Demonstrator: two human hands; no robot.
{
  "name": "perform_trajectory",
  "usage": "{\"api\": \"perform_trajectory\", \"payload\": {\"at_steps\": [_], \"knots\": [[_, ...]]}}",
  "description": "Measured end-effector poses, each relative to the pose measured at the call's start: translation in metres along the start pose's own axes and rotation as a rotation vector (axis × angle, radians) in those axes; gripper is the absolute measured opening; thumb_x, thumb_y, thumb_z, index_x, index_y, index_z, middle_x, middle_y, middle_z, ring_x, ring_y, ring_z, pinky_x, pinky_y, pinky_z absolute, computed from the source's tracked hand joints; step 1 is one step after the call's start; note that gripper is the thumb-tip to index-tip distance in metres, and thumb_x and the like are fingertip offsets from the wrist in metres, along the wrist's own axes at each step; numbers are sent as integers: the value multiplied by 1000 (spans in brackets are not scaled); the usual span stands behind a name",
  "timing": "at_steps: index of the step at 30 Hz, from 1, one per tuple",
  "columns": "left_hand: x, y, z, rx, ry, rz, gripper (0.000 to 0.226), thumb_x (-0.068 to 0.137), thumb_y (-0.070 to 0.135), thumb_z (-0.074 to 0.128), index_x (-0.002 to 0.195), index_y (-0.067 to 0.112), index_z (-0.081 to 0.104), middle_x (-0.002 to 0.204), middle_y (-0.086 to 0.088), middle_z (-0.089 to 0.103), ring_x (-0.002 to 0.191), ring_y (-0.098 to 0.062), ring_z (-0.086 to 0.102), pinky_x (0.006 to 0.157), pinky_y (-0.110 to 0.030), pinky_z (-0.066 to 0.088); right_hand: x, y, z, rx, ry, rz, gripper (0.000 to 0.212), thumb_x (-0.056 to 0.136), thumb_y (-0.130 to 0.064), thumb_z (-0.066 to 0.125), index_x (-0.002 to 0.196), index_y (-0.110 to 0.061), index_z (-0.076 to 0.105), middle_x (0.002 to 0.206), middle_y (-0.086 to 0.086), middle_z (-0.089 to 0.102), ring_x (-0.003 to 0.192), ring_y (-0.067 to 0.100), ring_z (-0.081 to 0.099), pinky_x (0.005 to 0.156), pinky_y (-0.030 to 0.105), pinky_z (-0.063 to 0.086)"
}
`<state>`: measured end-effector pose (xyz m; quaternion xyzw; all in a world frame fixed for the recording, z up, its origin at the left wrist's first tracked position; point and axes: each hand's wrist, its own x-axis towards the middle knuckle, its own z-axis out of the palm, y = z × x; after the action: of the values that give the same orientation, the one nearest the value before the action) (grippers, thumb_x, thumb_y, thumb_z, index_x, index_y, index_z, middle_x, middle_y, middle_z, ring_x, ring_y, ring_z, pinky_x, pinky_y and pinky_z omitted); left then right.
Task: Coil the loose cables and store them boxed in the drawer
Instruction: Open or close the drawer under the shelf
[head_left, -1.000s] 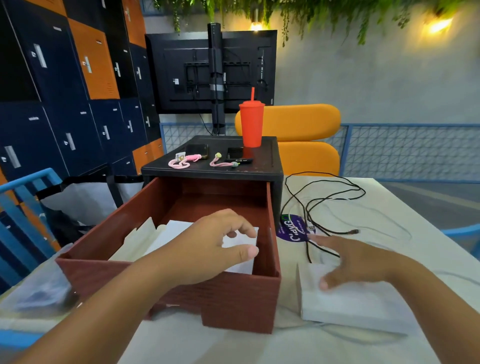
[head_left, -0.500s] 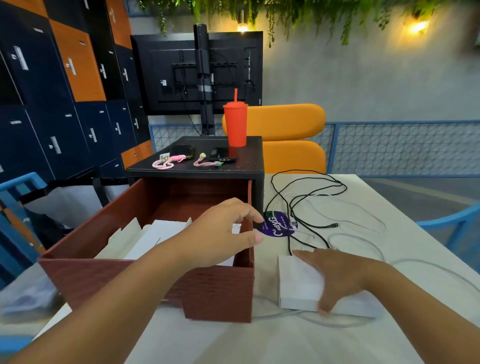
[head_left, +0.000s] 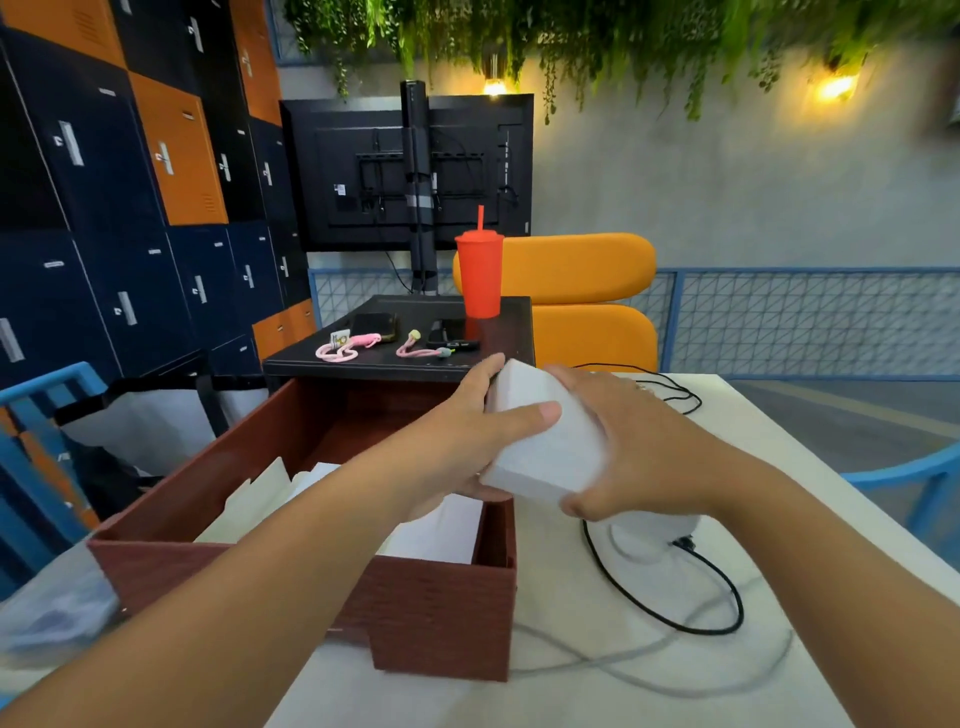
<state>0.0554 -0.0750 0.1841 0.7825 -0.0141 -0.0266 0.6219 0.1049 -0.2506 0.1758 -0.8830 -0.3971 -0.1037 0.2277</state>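
**White box (head_left: 545, 447) held up over the drawer (head_left: 441, 623), at its right wall**

Navy and orange lockers (head_left: 156, 171) stand left of and behind the drawer. The drawer is reddish-brown and pulled open, with white sheets (head_left: 441, 530) lying inside. Behind the drawer, a black cabinet top (head_left: 511, 332) carries pink lanyards (head_left: 343, 351) and an upright red tumbler (head_left: 479, 280) with a straw.

Left hand (head_left: 467, 436) reaches across the drawer's open top. Thumb lies flat on the white box's upper face, fingers curl round its far left edge. The box is lifted and tilted above the drawer's right wall, touching neither drawer nor table as far as I can see. It looks closed; can't tell what's in it. Right hand (head_left: 639, 452) grips the box's right side, fingers wrapped over the far end, thumb hooked at the near corner.

Right of the drawer, on the white table (head_left: 805, 467):
- Black cable (head_left: 740, 605) lies in one loose loop. One end sits at a white lump below the right wrist; can't tell what that is.
- Pale cable (head_left: 587, 662) trails loose just right of the drawer's front corner.

Orange chair (head_left: 582, 270) stands behind the drawer, to its right.
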Motion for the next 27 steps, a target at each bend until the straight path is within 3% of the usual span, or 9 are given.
{"api": "perform_trajectory", "payload": {"at_steps": [6, 11, 14, 17, 20, 23, 27], "knots": [[0, 11, -34, -71, 110, -12, 33, 89, 27, 60, 116, 34, 43, 108, -1, 60, 88, -20, 62, 53, -30, 55, 33, -22, 3, -102, -14, -55, 104, 59, -47, 76, 140, -40, 12, 117, -1, 45, 107, 19, 41, 94, 37, 40], [0, 9, -78, -244, 252, -31, 19, 88, 23, 61, 102, 32, 52, 102, -4, 63, 89, -24, 62, 68, -41, 54, 57, -20, 4, -133, -108, 10, 113, 62, -48, 75, 146, -37, 1, 122, -3, 35, 119, 20, 31, 100, 34, 33], [6, 2, -99, -198, 263, -54, 26, 85, 21, 65, 105, 30, 51, 100, -3, 60, 88, -22, 60, 72, -39, 54, 74, -22, 12, -83, -134, 21, 111, 60, -44, 77, 146, -34, 7, 114, -4, 35, 113, 18, 32, 92, 32, 37], [19, -6, -120, 114, 239, -52, 72, 67, 29, 80, 122, 38, 35, 115, 2, 48, 102, -23, 52, 85, -40, 52, 89, -26, 22, -101, -137, 11, 108, 60, -43, 77, 145, -32, 12, 111, -3, 36, 105, 15, 34, 88, 33, 42], [29, -11, -137, 651, 160, 21, 108, 45, 47, 87, 131, 43, 23, 135, 9, 27, 123, -20, 36, 105, -41, 38, 103, -23, 30, -127, -150, 6, 105, 59, -44, 77, 143, -33, 15, 108, -3, 38, 102, 14, 35, 88, 35, 44], [37, -12, -142, 1026, 75, 117, 119, 49, 42, 88, 141, 41, 12, 141, 17, 11, 129, -14, 23, 106, -36, 33, 113, -21, 37, -177, -206, -6, 107, 60, -45, 76, 144, -32, 11, 105, -7, 33, 101, 13, 35, 88, 34, 44], [51, -24, -136, 1380, -27, 156, 117, 56, 37, 82, 140, 44, 0, 127, 13, 28, 114, -12, 32, 95, -33, 43, 128, -20, 51, -261, -240, -40, 105, 59, -45, 74, 143, -29, 14, 100, -5, 33, 96, 15, 37, 73, 30, 42]]}}
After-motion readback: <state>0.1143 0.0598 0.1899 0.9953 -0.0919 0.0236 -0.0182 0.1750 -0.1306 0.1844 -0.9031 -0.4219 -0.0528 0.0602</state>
